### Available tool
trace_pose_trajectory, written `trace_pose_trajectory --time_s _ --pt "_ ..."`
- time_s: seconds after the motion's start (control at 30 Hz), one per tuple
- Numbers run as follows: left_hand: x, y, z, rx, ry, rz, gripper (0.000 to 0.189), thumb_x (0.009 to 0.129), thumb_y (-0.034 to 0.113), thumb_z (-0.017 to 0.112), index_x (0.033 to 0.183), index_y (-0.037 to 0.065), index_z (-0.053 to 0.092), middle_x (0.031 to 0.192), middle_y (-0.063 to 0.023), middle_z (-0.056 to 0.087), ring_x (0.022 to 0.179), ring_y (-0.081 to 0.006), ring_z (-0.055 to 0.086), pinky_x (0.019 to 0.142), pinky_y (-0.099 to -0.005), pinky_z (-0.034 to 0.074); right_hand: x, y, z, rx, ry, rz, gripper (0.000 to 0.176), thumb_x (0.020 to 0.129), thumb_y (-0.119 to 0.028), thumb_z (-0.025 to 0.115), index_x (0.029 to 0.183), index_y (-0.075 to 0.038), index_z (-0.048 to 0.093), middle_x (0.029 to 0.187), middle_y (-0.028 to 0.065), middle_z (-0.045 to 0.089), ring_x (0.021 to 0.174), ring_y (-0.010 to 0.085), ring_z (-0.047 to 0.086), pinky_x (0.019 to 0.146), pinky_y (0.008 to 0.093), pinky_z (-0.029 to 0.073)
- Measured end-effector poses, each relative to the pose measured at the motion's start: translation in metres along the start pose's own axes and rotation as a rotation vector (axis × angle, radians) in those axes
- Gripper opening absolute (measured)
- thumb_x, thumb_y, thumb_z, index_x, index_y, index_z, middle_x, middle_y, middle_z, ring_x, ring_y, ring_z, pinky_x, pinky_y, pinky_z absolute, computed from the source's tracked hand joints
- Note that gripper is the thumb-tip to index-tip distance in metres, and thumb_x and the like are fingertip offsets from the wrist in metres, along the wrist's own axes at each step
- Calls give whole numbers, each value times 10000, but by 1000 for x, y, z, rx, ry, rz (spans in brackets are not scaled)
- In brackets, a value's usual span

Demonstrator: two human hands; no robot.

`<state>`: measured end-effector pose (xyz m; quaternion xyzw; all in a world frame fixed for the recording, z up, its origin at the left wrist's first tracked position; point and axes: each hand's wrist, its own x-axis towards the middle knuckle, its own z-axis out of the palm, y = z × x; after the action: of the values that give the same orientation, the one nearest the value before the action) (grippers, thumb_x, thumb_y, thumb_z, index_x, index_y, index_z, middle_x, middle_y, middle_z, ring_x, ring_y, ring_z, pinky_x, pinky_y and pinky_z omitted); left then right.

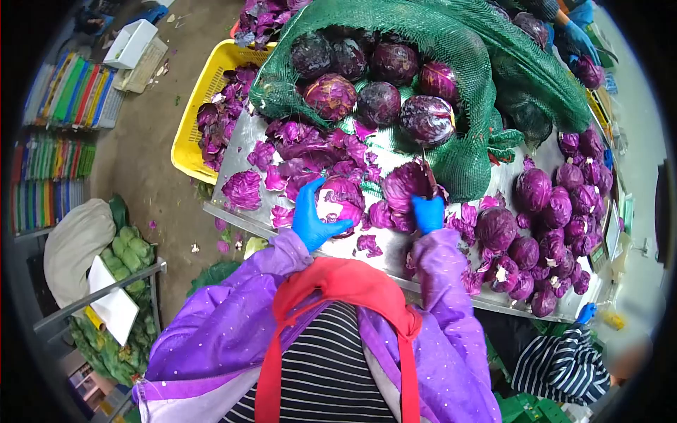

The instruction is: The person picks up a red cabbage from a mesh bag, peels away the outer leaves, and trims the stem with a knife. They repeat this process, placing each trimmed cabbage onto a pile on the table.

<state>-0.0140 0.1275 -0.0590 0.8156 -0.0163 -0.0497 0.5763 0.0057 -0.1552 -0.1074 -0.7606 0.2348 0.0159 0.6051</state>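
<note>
My left hand (pixel 314 217), in a blue glove, is curled around the side of a red cabbage (pixel 341 201) whose pale cut stem end faces up. The cabbage is above the metal table, among loose leaves. My right hand (pixel 428 214), also gloved in blue, is closed on what looks like a knife (pixel 427 173); a narrow dark blade points away from me and the handle is hidden. A large loose purple leaf (pixel 403 187) is right beside that fist. Untrimmed red cabbages (pixel 427 120) sit in the opened green mesh sack (pixel 462 166) beyond my hands.
Many trimmed cabbages (pixel 497 229) are heaped on the table's right side. A yellow crate (pixel 185 151) of leaves stands at its left. Another person's gloved hand (pixel 580 42) is at the far right; a person in a striped top (pixel 560 366) is at lower right.
</note>
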Motion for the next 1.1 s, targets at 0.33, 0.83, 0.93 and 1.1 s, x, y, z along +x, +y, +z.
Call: trace_pose_trajectory --time_s 0.33,0.83,0.93,1.1 --pt "10 12 2 96 -202 118 1053 504 369 898 1325 18 339 1289 -197 381 1208 -338 403 1044 -428 336 -68 -67 -21 418 -180 476 296 845 -311 673 856 -21 616 654 63 604 430 129 527 392 280 441" --pt "4 10 15 57 -158 118 1015 554 291 889 1347 15 320 1302 -193 369 1226 -330 403 1039 -410 354 -84 -59 39 -128 -445 -125 618 958 -364 472 1401 31 300 1339 240 455 1229 292 474 1003 346 370" --pt "5 8 18 43 -153 99 1004 545 291 887 1335 13 335 1286 -193 378 1221 -334 400 1037 -417 350 -81 -62 40 -181 -415 -152 607 953 -370 475 1394 17 321 1318 251 470 1223 328 478 993 348 376" --pt "12 17 22 135 -163 255 938 549 288 881 1306 36 389 1271 -179 397 1201 -349 411 1041 -425 335 -45 -4 49 206 -90 56 326 982 -328 444 1137 -60 549 912 79 619 780 155 596 697 289 482"
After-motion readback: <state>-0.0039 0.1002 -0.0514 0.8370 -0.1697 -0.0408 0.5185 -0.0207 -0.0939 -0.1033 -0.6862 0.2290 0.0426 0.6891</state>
